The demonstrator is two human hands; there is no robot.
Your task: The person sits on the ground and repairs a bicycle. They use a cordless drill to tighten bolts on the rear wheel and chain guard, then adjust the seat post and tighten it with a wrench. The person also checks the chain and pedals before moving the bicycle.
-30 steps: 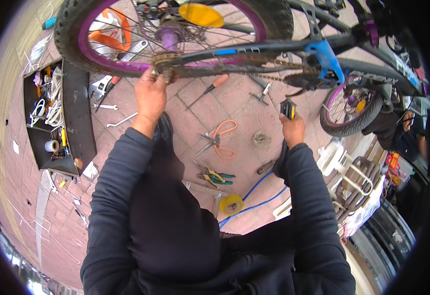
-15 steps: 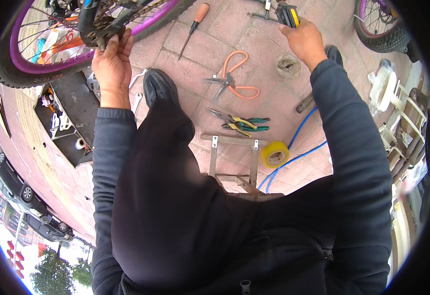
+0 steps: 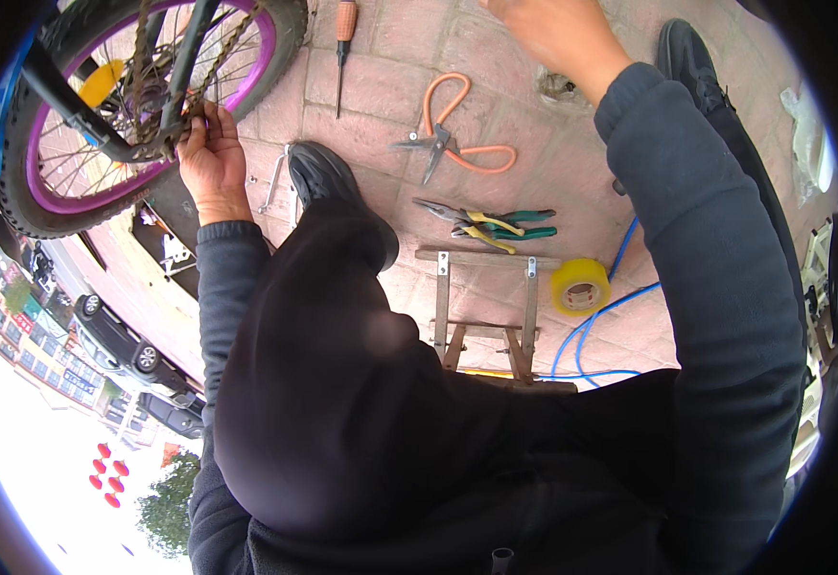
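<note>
At the upper left, my left hand (image 3: 214, 172) has its fingers curled against the bicycle's dark frame end (image 3: 165, 144), where two tubes meet beside the chain (image 3: 210, 72). Exactly which small part the fingertips pinch is hidden. Behind the tubes stands the wheel with a purple rim (image 3: 43, 187) and black knobbly tyre. My right hand (image 3: 558, 38) reaches to the top edge of the view. Its fingers run out of the picture, so what it holds or touches does not show.
On the pink paving lie a screwdriver (image 3: 344, 34), orange-handled shears (image 3: 479, 158), pliers with yellow and green handles (image 3: 496, 228), a yellow tape roll (image 3: 572, 286) and a blue hose (image 3: 620, 297). A wooden stool frame (image 3: 441, 297) stands before me; a black toolbox (image 3: 174, 206) sits near the wheel.
The view has shifted, and the wheel sits lower with more of it showing. My right hand has gone to the top edge; the black and yellow tool beside it is out of sight.
</note>
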